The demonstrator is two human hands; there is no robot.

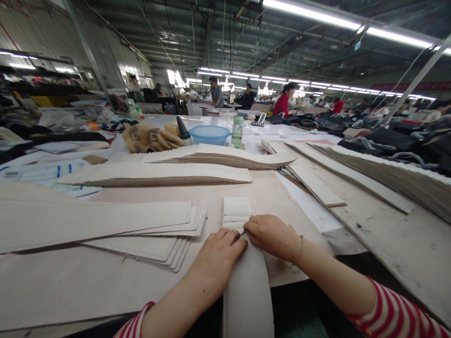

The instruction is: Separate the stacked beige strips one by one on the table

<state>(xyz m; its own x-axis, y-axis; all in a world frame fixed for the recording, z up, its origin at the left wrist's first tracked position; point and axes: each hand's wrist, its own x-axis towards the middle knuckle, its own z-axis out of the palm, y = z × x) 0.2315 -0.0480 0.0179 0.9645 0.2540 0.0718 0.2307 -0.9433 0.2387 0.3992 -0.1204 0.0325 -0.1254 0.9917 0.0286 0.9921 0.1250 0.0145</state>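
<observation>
A long white fabric strip (247,286) runs from the table edge toward me, its far end folded into small layered pleats (237,210). My left hand (218,256) presses on the strip's left side with fingers curled down. My right hand (273,234) rests on the strip's right side, fingers bent and pinching its edge near the folds. Both hands meet at the strip just below the pleated end.
Stacks of long white strips lie at left (95,223), in the middle (155,174) and along the right (380,176). A blue bowl (209,134), a green bottle (237,131) and a brown patterned cloth (150,137) sit farther back. Other people work in the distance.
</observation>
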